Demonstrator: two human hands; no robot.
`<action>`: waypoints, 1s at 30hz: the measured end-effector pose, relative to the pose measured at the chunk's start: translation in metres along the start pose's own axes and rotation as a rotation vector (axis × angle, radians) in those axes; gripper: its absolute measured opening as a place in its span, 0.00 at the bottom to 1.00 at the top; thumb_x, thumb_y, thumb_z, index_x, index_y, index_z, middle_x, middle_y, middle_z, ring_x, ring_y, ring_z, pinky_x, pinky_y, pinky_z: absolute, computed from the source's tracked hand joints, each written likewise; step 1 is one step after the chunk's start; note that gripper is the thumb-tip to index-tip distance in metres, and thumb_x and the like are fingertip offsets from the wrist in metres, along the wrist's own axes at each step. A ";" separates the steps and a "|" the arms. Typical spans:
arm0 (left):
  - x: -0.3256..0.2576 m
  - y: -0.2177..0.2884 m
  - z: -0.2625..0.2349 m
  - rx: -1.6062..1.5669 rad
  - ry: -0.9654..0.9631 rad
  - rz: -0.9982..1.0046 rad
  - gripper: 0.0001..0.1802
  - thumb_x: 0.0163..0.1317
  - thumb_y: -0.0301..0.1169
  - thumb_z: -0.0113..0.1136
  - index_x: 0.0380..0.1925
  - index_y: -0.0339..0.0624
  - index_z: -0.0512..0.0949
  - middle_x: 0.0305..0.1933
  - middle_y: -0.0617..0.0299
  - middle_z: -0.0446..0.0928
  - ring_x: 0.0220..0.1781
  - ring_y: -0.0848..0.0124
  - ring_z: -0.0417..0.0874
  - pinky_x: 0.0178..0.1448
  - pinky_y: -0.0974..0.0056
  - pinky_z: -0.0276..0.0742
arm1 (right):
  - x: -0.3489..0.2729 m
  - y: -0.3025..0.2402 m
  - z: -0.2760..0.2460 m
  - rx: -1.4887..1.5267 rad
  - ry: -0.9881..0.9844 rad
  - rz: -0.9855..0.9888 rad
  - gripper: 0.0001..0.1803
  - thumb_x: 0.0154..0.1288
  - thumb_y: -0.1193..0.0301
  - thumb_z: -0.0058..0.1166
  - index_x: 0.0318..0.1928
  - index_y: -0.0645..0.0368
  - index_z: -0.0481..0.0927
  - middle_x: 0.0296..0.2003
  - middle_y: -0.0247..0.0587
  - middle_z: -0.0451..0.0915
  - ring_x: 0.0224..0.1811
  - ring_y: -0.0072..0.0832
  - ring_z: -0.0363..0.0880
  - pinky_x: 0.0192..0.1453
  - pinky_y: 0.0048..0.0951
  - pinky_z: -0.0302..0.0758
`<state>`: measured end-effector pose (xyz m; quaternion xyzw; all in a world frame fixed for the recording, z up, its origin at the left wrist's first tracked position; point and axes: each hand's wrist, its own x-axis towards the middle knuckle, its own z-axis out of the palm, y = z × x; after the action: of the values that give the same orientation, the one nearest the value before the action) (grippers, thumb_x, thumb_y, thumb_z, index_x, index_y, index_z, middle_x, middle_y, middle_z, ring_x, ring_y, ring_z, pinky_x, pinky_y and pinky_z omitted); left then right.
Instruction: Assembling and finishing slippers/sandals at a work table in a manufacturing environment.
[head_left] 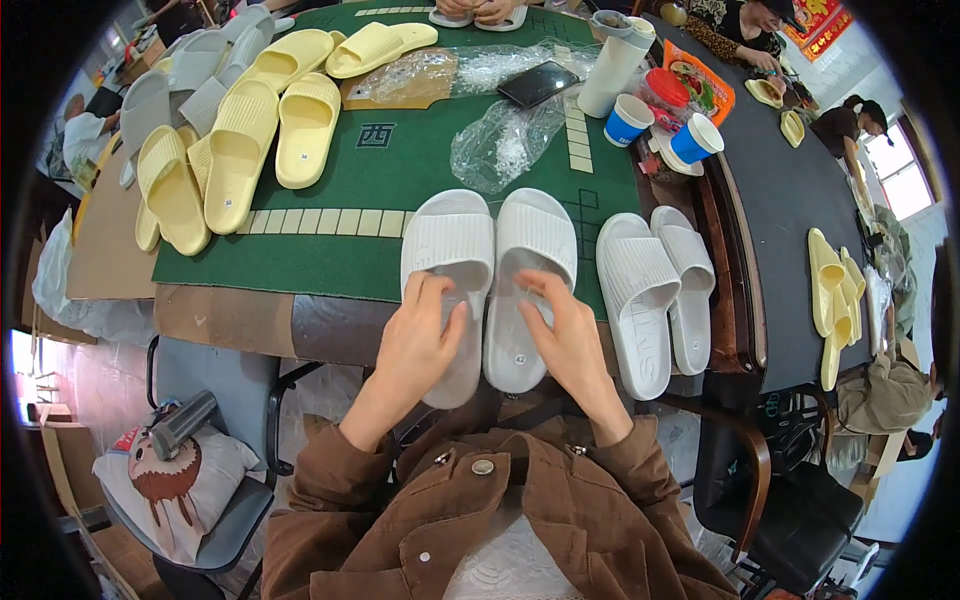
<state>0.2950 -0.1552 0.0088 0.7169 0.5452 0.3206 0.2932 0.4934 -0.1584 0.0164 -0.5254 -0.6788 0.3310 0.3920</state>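
A pair of light grey slide slippers stands side by side, toes away from me, at the table's front edge: a left slipper and a right slipper. My left hand is over the left slipper, fingertips by the rear edge of its strap, thumb apart from the fingers. My right hand is over the right slipper in the same way, thumb and fingers spread. Whether the fingertips touch the straps I cannot tell. Just to the right lies another grey pair, with a nearer slipper and a farther slipper.
Yellow slippers and grey slippers pile at the left. Clear plastic wrap, a phone, a white roll and paper cups are beyond. Another person's hands hold slippers at the far edge. A chair stands left.
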 end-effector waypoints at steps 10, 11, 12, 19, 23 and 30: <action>0.021 -0.004 0.026 0.323 0.103 0.222 0.35 0.56 0.41 0.62 0.55 0.22 0.66 0.58 0.39 0.66 0.59 0.44 0.67 0.63 0.48 0.64 | 0.034 0.027 0.021 -0.389 0.021 -0.139 0.23 0.72 0.59 0.44 0.51 0.70 0.69 0.45 0.65 0.75 0.49 0.60 0.72 0.51 0.50 0.69; 0.027 -0.005 0.027 0.318 0.054 0.160 0.35 0.55 0.42 0.62 0.53 0.23 0.68 0.56 0.37 0.68 0.57 0.43 0.70 0.61 0.48 0.66 | 0.037 0.027 0.024 -0.389 0.001 -0.115 0.23 0.72 0.58 0.43 0.47 0.70 0.71 0.43 0.66 0.75 0.47 0.60 0.72 0.51 0.51 0.68; 0.035 -0.006 0.029 0.308 0.001 0.102 0.34 0.54 0.43 0.63 0.51 0.23 0.69 0.54 0.35 0.70 0.54 0.42 0.73 0.58 0.48 0.68 | 0.040 0.027 0.024 -0.391 0.002 -0.114 0.23 0.72 0.58 0.43 0.47 0.70 0.71 0.43 0.66 0.75 0.47 0.60 0.72 0.51 0.51 0.68; 0.068 -0.003 0.038 0.252 -0.255 -0.034 0.26 0.52 0.40 0.60 0.42 0.26 0.75 0.46 0.32 0.75 0.49 0.39 0.76 0.53 0.46 0.71 | 0.049 0.041 0.031 -0.331 0.005 -0.038 0.32 0.73 0.49 0.38 0.38 0.72 0.76 0.37 0.67 0.78 0.41 0.61 0.76 0.47 0.52 0.71; 0.065 -0.010 0.048 0.279 -0.150 0.036 0.25 0.55 0.42 0.57 0.39 0.25 0.77 0.45 0.32 0.76 0.50 0.40 0.76 0.57 0.44 0.68 | 0.053 0.035 0.026 -0.282 -0.082 0.017 0.32 0.73 0.50 0.37 0.39 0.73 0.76 0.37 0.68 0.78 0.42 0.60 0.76 0.47 0.52 0.71; 0.059 -0.015 0.057 0.365 -0.024 0.141 0.25 0.61 0.43 0.51 0.38 0.25 0.78 0.45 0.34 0.76 0.50 0.40 0.76 0.58 0.43 0.67 | 0.049 0.049 0.032 -0.328 0.020 -0.089 0.32 0.73 0.50 0.38 0.37 0.73 0.77 0.34 0.67 0.78 0.39 0.60 0.77 0.44 0.51 0.72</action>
<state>0.3426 -0.0982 -0.0294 0.7984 0.5391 0.2278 0.1414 0.4803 -0.1011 -0.0316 -0.5549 -0.7423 0.1929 0.3222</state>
